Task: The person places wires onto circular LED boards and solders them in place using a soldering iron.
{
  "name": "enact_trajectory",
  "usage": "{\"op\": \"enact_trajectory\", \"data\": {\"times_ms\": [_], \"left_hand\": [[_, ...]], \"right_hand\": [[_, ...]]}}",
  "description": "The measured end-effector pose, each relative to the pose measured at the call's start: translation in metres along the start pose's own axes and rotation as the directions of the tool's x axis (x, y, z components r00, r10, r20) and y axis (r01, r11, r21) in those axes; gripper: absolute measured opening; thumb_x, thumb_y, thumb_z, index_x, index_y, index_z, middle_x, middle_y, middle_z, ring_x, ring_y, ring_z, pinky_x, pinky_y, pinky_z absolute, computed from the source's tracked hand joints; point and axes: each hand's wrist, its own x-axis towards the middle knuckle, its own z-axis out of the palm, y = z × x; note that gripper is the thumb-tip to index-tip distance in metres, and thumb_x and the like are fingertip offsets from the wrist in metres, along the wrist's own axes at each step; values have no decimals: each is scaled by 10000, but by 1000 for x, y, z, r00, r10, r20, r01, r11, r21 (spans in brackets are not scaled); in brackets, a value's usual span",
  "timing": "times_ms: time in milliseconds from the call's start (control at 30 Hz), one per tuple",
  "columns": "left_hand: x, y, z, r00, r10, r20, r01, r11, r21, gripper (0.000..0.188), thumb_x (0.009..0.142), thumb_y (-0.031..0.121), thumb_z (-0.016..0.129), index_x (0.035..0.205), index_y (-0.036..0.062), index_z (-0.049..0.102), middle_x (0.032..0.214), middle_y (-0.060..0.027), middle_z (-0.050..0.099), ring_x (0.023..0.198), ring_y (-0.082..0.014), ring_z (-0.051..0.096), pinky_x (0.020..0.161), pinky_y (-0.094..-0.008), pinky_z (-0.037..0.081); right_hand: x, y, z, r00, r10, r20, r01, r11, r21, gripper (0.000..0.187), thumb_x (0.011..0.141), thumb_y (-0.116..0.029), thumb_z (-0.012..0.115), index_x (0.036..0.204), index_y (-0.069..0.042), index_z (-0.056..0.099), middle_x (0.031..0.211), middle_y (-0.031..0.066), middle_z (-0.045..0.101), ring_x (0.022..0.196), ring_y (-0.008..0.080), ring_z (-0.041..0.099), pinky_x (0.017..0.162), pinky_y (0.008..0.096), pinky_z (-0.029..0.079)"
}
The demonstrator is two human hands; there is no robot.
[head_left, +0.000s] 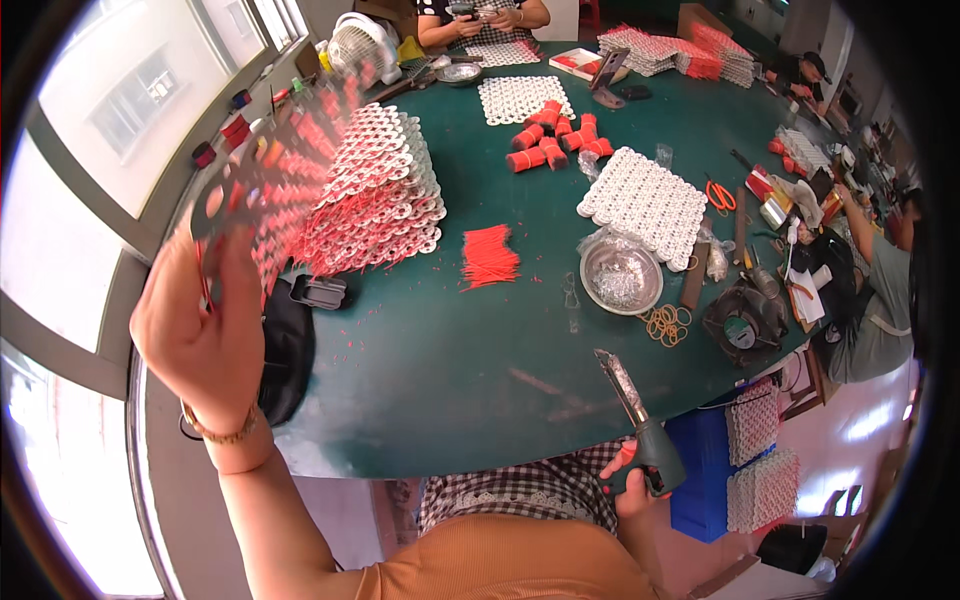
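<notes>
My left hand (200, 335) is raised at the left and grips the edge of a flat mat of white rings with red wicks (285, 170), which looks blurred in the air. Just beyond it a tall stack of the same ring mats (385, 195) rests on the green table (470, 380). My right hand (635, 485) is low at the table's near edge and holds a dark glue gun (640, 420) with its nozzle pointing up over the table.
A bundle of red sticks (490, 255), a metal bowl (620, 275), rubber bands (668, 325), a small fan (745, 320), another ring mat (645, 205), red rolls (555, 135) and orange scissors (720, 195) lie on the table. Other people sit at the far and right sides.
</notes>
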Motion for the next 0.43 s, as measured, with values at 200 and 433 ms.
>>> {"op": "enact_trajectory", "data": {"times_ms": [200,433], "left_hand": [[8,-79,107,976,188,-112,-160,962,222,263,869,49,671,1130,50,706,1005,-93,736,838,-216,720,740,-326,563],[-60,-103,186,934,78,348,-120,988,100,343,791,324,763,1057,109,742,1290,-116,610,1226,-314,541,970,-493,458]], "right_hand": [[-5,5,8,999,-22,35,20,999,49,422,949,-349,591,1199,-11,560,857,120,606,659,205,610,570,336,502],[-14,17,1,995,-28,-95,36,996,79,492,941,-384,632,1209,20,547,804,153,613,607,239,635,556,358,527]]}}
